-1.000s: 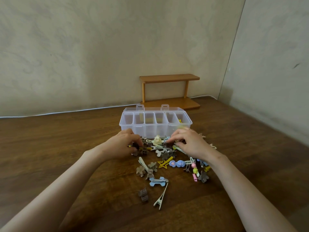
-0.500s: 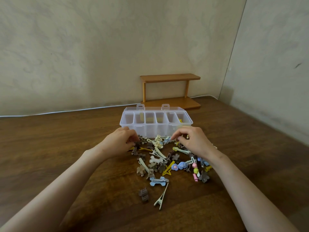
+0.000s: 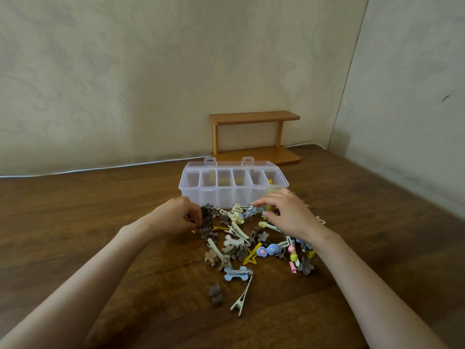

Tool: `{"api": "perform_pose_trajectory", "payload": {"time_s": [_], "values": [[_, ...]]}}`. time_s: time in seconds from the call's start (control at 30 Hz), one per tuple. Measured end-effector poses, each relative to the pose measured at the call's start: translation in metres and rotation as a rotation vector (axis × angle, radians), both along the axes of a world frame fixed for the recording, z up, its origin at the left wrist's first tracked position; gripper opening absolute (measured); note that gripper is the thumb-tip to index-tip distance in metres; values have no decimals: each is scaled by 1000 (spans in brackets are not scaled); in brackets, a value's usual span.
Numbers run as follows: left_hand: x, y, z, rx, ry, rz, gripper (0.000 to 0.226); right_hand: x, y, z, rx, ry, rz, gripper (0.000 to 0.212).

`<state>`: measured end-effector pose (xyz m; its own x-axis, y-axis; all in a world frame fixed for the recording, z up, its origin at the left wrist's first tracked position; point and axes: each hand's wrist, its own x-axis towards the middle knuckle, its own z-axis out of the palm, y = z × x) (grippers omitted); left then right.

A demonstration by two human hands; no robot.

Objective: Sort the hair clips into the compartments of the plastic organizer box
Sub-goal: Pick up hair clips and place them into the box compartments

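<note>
A clear plastic organizer box [image 3: 234, 197] stands open on the wooden table, its row of compartments facing me; a yellow clip [image 3: 270, 182] shows in the rightmost one. A mixed pile of hair clips [image 3: 241, 239] lies just in front of it. My left hand [image 3: 173, 219] is at the pile's left edge, its curled fingers pinching a brown claw clip [image 3: 205, 229]. My right hand [image 3: 289, 215] lies over the pile's upper right, and its stretched fingertips touch the clips near a pale blue one [image 3: 251, 211]. Clips under that palm are hidden.
A blue bone-shaped clip [image 3: 237, 273], a brown claw clip [image 3: 215, 294] and a cream alligator clip [image 3: 242, 297] lie apart at the near side of the pile. A small wooden shelf [image 3: 254, 137] stands behind the box against the wall [image 3: 151, 84]. A white cable [image 3: 100, 168] runs along the table's back edge.
Both hands stirred the far part of the pile and several clips shifted. My right fingers stretched a little further left; my left hand stayed among the brown clips.
</note>
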<state>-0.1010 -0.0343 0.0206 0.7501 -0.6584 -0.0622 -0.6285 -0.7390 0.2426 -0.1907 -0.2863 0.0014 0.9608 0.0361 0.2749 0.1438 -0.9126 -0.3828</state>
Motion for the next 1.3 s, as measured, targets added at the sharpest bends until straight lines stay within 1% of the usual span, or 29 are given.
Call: {"api": "perform_pose_trajectory", "payload": {"time_s": [0.1,0.2,0.3,0.37,0.4,0.43,0.5,0.53,0.6,0.7,0.83,0.93,1.03,1.1,1.17,1.3], "values": [[-3,-2,0,-48,-18,4,16,0,3,1,-14,18,8,31],[-8,-8,1,-195,-125,47,20,0,4,2,-70,26,6,26],[-15,-16,-1,-295,-215,-54,19,1,4,1,-120,18,2,18],[-20,-25,-4,-289,-236,-147,27,1,4,2,-115,-2,-1,14],[-21,-31,-6,-269,-234,-184,32,0,4,3,-66,-17,-5,12],[-22,-37,-8,-237,-229,-211,36,-1,3,5,25,-38,-9,10],[-20,-47,-10,-151,-223,-234,42,-4,1,10,268,-85,-26,10],[-19,-50,-11,-110,-216,-235,43,-5,-1,12,372,-112,-40,11],[-16,-55,-12,-65,-203,-244,43,-7,-5,14,513,-165,-79,12],[-16,-53,-12,-101,-162,-237,42,-4,-10,11,642,-227,-136,14],[-14,-47,-5,-117,-73,-231,37,-1,-12,10,728,-285,-178,25],[-13,-44,-1,-112,-35,-241,36,3,-12,14,711,-325,-226,29],[-11,-42,-2,-195,-32,-213,28,12,-11,20,641,-373,-252,22],[-11,-42,-3,-259,-55,-158,22,18,-9,26,538,-377,-264,19],[-10,-42,-6,-289,-69,-127,21,26,-7,31,425,-364,-280,18],[-10,-43,-12,-276,-119,-140,20,43,-2,33,223,-317,-328,18]]}}
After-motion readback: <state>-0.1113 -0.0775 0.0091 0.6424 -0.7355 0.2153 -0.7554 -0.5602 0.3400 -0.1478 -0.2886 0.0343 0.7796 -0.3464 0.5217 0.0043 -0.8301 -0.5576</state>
